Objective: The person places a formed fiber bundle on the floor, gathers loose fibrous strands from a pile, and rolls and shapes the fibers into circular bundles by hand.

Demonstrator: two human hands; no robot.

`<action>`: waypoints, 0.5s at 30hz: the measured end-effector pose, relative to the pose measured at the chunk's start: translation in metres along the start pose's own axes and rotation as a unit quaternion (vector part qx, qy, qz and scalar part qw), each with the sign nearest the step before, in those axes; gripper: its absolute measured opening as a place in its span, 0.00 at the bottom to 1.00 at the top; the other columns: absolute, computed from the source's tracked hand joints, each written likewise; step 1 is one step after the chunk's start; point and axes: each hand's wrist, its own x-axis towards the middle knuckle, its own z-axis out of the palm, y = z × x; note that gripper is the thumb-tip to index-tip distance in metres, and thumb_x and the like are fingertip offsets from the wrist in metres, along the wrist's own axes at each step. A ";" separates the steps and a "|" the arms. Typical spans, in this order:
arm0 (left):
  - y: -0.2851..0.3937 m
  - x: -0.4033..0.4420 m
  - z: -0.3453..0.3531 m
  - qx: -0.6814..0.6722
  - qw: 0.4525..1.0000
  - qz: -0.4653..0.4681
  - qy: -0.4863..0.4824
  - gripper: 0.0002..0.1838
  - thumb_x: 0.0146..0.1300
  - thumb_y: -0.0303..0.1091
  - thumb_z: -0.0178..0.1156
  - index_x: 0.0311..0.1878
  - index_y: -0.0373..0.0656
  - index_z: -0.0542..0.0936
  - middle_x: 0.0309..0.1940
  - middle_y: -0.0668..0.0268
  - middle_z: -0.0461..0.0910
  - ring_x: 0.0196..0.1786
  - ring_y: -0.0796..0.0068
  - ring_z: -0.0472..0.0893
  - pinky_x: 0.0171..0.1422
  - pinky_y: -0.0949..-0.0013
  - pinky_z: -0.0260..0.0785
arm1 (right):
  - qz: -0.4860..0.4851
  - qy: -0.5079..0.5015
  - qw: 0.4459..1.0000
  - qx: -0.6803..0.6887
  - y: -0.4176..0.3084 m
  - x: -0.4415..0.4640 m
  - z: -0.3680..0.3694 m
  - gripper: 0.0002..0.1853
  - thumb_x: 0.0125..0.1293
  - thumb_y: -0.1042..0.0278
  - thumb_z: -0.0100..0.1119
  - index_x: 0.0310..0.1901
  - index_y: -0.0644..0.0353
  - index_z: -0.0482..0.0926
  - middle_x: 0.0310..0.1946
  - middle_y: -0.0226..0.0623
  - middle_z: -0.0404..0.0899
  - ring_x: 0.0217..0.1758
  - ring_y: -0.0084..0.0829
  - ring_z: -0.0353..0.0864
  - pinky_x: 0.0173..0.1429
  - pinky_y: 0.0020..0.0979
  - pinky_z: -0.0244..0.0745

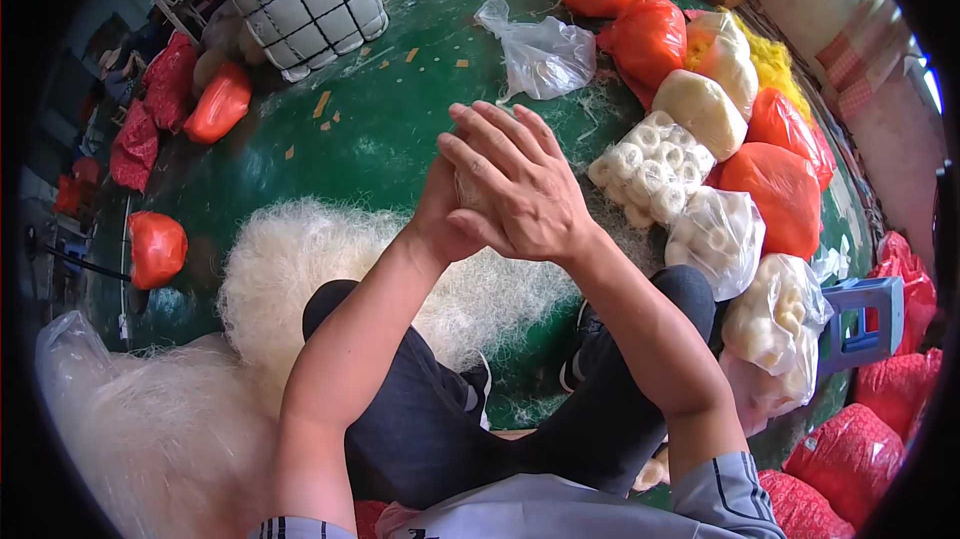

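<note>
Right hand [530,194] laid over left hand [432,214], the two cupped together on a pale wad [470,191]; clock positions are read from the hands. Only a sliver of the wad shows between the palms, and its full shape is covered. The left hand's palm and most of its fingers are hidden — how far they bend cannot be told.

From 6 to 8 o'clock spreads the pile [290,259], a loose tangle of fine, wiry, cream strands, partly screened by the left forearm and knee. Farther out at 8 o'clock, a clear sack [170,419] of similar strands blurs toward the dark rim of the view. The shoes [571,372] at 6 o'clock are largely masked by the trouser legs.

At 3 o'clock, a clear pack [655,167] holds pale, ring-shaped rolls in rows. At 1 o'clock lies a crumpled, translucent bag [545,59], its contents indistinct; beyond it sit glossy, rounded orange bags [648,39]. Yellow fluff [778,64] shows at 2 o'clock, partly behind other bags. The blue plastic stool [865,324], toward 4 o'clock, is partly covered by a bag. At 10 to 11 o'clock stands a strapped, off-white bale [302,4] — its top cut off — on the smooth green floor [400,109].
</note>
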 end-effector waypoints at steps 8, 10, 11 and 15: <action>-0.028 0.005 0.002 0.223 0.949 0.203 0.089 0.31 0.84 0.62 0.38 0.72 0.47 0.70 0.65 0.64 0.75 0.66 0.68 0.79 0.74 0.58 0.72 | 0.180 0.072 0.976 0.096 -0.031 0.001 0.013 0.37 0.75 0.43 0.54 0.78 0.57 0.67 0.82 0.54 0.56 0.86 0.58 0.51 0.86 0.55 0.46; -0.030 0.007 0.006 0.218 0.954 0.177 0.109 0.32 0.84 0.62 0.38 0.72 0.45 0.70 0.67 0.63 0.75 0.67 0.68 0.78 0.74 0.58 0.71 | 0.173 0.115 0.971 0.118 -0.024 -0.002 0.017 0.35 0.74 0.47 0.56 0.76 0.60 0.69 0.81 0.55 0.60 0.85 0.59 0.55 0.85 0.55 0.49; -0.028 0.007 0.008 0.202 0.962 0.154 0.102 0.33 0.84 0.62 0.38 0.72 0.44 0.70 0.68 0.63 0.74 0.68 0.68 0.78 0.74 0.59 0.71 | 0.134 0.101 0.981 0.097 -0.018 -0.004 0.014 0.35 0.74 0.47 0.57 0.75 0.60 0.71 0.80 0.54 0.61 0.84 0.59 0.57 0.84 0.55 0.50; 0.001 0.002 0.021 0.098 0.994 -0.017 -0.033 0.37 0.82 0.66 0.36 0.77 0.46 0.66 0.72 0.59 0.72 0.74 0.65 0.73 0.79 0.56 0.65 | -0.005 0.060 0.997 0.040 -0.012 -0.005 0.005 0.33 0.69 0.46 0.63 0.69 0.58 0.77 0.76 0.50 0.69 0.81 0.55 0.64 0.83 0.57 0.53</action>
